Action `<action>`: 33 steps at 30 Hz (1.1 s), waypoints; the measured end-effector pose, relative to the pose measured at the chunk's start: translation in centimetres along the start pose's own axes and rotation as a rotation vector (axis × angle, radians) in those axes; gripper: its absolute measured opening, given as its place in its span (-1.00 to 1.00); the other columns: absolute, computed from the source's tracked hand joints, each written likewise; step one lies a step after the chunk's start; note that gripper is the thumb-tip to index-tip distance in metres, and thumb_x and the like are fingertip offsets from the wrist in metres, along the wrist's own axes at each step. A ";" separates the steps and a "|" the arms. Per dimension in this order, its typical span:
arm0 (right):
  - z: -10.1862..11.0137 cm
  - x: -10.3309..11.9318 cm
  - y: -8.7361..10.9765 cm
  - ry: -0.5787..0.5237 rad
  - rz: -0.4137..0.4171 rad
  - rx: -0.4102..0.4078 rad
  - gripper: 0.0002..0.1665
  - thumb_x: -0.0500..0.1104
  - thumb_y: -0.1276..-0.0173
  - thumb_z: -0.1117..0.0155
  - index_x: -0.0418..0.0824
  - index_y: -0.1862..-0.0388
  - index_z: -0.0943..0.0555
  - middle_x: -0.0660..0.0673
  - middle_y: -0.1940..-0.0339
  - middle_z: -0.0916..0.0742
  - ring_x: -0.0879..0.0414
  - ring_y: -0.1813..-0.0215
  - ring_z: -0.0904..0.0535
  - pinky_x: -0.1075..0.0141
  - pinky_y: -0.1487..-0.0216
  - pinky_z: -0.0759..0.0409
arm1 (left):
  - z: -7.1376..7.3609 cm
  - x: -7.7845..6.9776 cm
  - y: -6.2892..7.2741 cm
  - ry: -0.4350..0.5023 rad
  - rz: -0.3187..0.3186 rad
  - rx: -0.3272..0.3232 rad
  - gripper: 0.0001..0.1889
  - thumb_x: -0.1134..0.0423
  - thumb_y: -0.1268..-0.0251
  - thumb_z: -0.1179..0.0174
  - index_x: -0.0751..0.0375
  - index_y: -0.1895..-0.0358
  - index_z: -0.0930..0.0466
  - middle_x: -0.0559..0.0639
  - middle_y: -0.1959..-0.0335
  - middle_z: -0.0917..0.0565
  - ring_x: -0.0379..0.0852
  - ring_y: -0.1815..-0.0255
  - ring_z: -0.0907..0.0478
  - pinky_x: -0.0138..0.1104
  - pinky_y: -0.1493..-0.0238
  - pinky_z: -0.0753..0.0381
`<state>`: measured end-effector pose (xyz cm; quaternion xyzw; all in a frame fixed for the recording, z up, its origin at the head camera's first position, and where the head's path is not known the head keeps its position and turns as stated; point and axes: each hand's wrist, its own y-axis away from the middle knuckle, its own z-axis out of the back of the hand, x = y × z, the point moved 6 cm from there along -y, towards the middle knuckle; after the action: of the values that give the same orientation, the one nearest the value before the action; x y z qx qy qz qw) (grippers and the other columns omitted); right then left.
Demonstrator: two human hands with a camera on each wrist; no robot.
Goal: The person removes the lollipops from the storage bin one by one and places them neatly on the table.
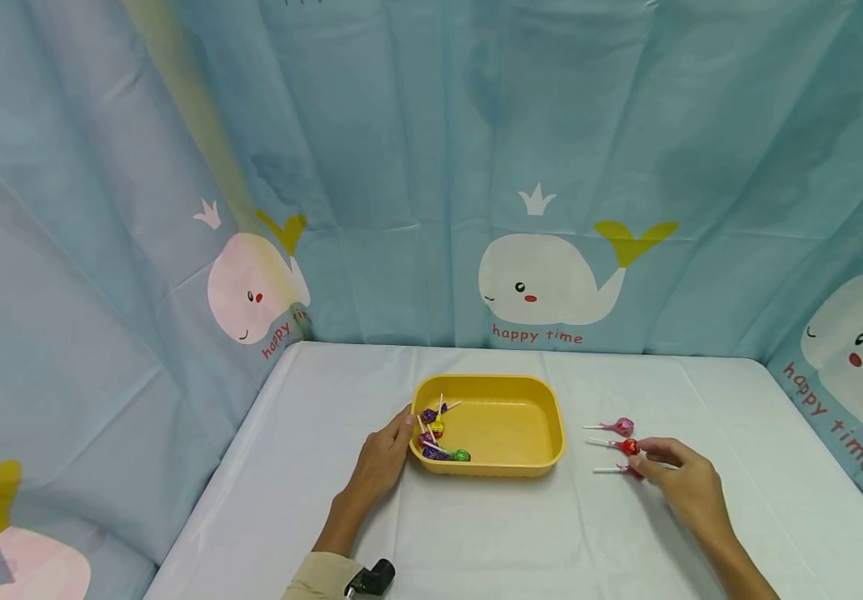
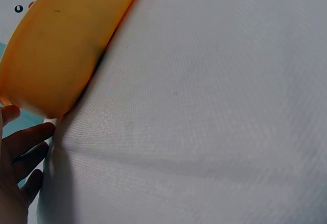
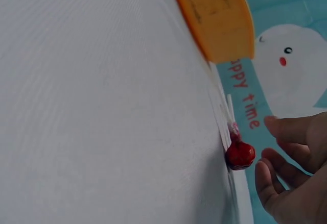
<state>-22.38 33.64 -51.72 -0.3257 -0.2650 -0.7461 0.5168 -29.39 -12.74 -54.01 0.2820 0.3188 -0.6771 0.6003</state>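
My left hand [image 1: 380, 457] rests against the left end of a yellow plastic tray [image 1: 506, 468], fingertips at its outer wall. In the left wrist view the fingers [image 2: 30, 138] are spread and fairly straight beside the tray's end. Several wrapped lollipops, purple, yellow and a green one [image 1: 461, 456], lie in the tray's left part. My right hand [image 1: 682, 482] reaches over the middle red lollipop [image 1: 629, 447], thumb and forefinger around its head with a gap between them. Just below it, a red lollipop [image 1: 611, 470] is partly hidden by the thumb; a pink lollipop [image 1: 623, 427] lies above.
The three lollipops outside the tray lie in a column, sticks pointing left, on a white-covered table [image 1: 491, 533]. A blue whale-print curtain [image 1: 416, 167] hangs behind the table and along its sides. A black device [image 1: 374, 577] sits at the left cuff.
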 end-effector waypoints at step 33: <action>-3.7 7.0 1.0 -0.270 0.148 0.040 -0.38 0.20 -0.37 -0.53 -0.15 -0.24 -0.72 -0.16 -0.15 -0.81 0.42 0.01 -0.68 0.62 0.02 -0.61 | 0.0 -0.2 0.0 0.009 0.011 0.014 -0.33 -0.29 -0.73 0.26 -0.04 -0.65 -0.32 0.02 -0.54 -0.49 0.14 -0.56 -0.43 0.08 -0.59 -0.37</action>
<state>-24.00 26.43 -48.78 -0.4313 -0.3219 -0.6500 0.5364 -29.33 -12.66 -53.87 0.2911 0.3150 -0.6748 0.6006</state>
